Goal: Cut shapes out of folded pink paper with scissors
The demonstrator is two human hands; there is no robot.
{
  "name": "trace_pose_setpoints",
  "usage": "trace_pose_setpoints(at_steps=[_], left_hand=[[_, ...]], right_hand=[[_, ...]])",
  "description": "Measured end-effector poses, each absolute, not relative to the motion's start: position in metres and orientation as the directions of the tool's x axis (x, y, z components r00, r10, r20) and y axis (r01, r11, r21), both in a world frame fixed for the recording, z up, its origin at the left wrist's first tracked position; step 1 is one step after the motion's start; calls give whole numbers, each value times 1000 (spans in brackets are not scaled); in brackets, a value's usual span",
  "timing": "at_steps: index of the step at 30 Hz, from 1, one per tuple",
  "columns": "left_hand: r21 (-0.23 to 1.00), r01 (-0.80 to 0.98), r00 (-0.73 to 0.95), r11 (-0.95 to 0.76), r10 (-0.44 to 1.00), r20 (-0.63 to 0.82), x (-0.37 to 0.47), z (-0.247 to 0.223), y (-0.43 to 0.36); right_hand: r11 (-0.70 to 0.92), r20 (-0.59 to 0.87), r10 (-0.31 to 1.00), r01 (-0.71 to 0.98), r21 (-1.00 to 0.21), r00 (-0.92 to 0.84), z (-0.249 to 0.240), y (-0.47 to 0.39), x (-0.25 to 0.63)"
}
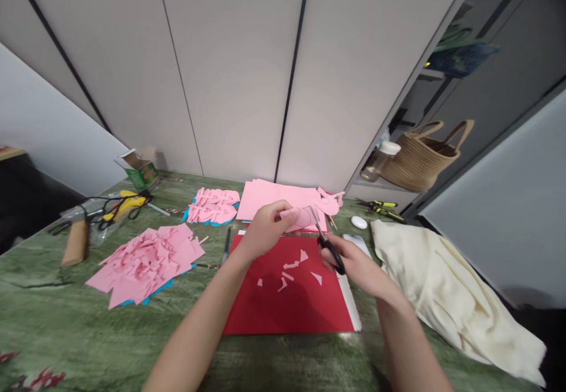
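Note:
My left hand pinches a small piece of pink paper with a curved line drawn on it. In my right hand is a pair of black-handled scissors, its blades up at the right edge of that paper. Both hands are above a red sheet, where several small pink scraps lie loose. Behind the hands a stack of pink paper sheets rests on the table, with pink offcuts at its right end.
Left of the red sheet lies a heap of pink scraps; cut pink shapes lie farther back. A yellow-handled tool, green box, pliers, white disc and cream cloth surround the work. Cabinet doors rise behind.

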State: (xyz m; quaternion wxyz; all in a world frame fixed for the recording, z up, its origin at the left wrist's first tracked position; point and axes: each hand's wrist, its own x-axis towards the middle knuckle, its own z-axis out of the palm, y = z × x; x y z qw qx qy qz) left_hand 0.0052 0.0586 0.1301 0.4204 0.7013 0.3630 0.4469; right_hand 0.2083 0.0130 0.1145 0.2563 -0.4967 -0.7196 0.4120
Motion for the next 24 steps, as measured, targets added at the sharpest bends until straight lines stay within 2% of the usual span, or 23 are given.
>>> trace_pose_setpoints(at_steps=[5, 24], left_hand=[[877, 207, 370, -433, 865, 340, 6, 130, 57], [868, 225, 363, -444, 864, 348, 6, 128, 58]], right_hand=[[184, -32, 913, 479, -858, -408, 118, 12, 207], [169, -15, 934, 480, -861, -357, 111, 12, 205]])
